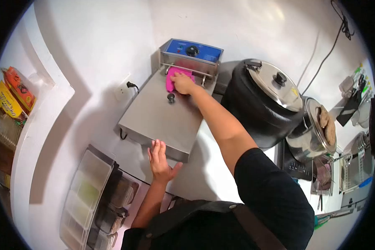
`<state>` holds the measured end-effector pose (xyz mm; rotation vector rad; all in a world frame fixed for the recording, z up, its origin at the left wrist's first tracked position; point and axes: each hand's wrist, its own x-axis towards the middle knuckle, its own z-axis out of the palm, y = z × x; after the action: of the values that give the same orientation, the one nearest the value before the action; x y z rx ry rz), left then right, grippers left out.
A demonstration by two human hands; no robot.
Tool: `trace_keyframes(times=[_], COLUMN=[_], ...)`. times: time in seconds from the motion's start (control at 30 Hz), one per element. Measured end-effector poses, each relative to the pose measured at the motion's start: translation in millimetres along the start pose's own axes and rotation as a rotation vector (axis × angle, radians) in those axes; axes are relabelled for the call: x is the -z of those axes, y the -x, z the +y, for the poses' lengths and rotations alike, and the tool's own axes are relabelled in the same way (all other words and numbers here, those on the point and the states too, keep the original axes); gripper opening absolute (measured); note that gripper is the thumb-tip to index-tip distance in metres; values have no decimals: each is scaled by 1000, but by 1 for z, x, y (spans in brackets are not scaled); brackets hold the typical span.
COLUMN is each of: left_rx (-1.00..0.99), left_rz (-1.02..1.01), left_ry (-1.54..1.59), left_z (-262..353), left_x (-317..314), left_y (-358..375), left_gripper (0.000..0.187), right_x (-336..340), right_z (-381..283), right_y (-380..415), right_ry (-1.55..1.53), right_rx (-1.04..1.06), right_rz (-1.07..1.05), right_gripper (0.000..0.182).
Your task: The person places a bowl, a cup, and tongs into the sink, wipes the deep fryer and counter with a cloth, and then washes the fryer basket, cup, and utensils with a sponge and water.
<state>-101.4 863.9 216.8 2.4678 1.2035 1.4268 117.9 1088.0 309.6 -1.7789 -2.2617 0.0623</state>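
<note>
A pink cloth (171,79) lies bunched under my right hand (183,83), which presses it onto the back of a steel lid (162,114). The lid covers a countertop electric fryer-like appliance with a black knob (171,97) in its middle. Behind the cloth stands its control box (191,52), with a blue panel and a dial. My left hand (159,161) rests against the appliance's front edge, fingers stretched out and nothing in it.
To the right stand a large black soup kettle (258,110) with a steel lid and a steel pot (300,143). A black plug (131,84) sits in the wall outlet at left. Lidded condiment bins (87,187) stand lower left. Packets (8,100) fill a wall shelf.
</note>
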Motion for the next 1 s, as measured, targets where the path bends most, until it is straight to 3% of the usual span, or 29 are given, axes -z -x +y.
trace_keyframes(times=[0.03, 0.1, 0.13, 0.17, 0.3, 0.37, 0.4, 0.47, 0.6, 0.67, 0.7, 0.77, 0.83, 0.87, 0.9, 0.93, 0.97, 1.0], left_rx=[-3, 18, 35, 48, 72, 87, 82, 83, 78, 78, 76, 96, 92, 89, 95, 109, 121, 122], left_rz=[-23, -29, -60, -90, -119, -128, -129, -133, -141, -165, -162, -131, -128, -125, -114, -145, -177, -169], left_ry=[-14, -12, -32, -50, -108, -83, -89, -107, -105, -127, -121, -103, -104, -106, -104, -103, -103, -102], left_z=[2, 2, 2, 2, 0, 1, 1, 3, 4, 6, 6, 5, 5, 5, 5, 5, 5, 4], left_x=[2, 3, 3, 4, 1, 3, 5, 3, 7, 9, 7, 2, 3, 2, 2, 3, 4, 5], left_y=[-2, -2, -2, -1, 2, 0, 0, 0, 0, -2, -2, 2, 2, 1, 1, 1, 1, 2], left_gripper=[85, 85, 86, 86, 85, 85, 85, 84, 84, 84, 84, 84, 84, 85, 85, 85, 85, 85], right_x=[-2, -8, -3, -2, -4, -8, -10, -12, -56, -63, -63, 12, 58, 70, 90, 124, 143, 145], right_z=[-10, -57, -70, -75, -75, -76, -83, -91, -94, -99, -95, -120, -104, -82, -59, -47, -33, -16], right_y=[-22, -44, -51, -61, -85, -72, -66, -58, -91, -99, -101, -59, -64, -81, -94, -95, -89, -91], right_ry=[-19, 183, 90, -3, 90, -68, -75, 324, 239, 93, 99, 128, 301, 189, 127, 151, 280, 116], right_rx=[63, -16, 112, 237, 288, -484, -483, -505, -716, -437, -440, 228, 316, 179, 176, 93, 113, 57], right_rz=[-118, -228, -307, -382, -554, -62, -58, -52, 174, 193, 195, -216, -133, 33, 201, 153, 330, 390], right_gripper=[41, 41, 40, 39, 37, 37, 37, 37, 37, 33, 33, 27, 24, 24, 22, 19, 20, 21])
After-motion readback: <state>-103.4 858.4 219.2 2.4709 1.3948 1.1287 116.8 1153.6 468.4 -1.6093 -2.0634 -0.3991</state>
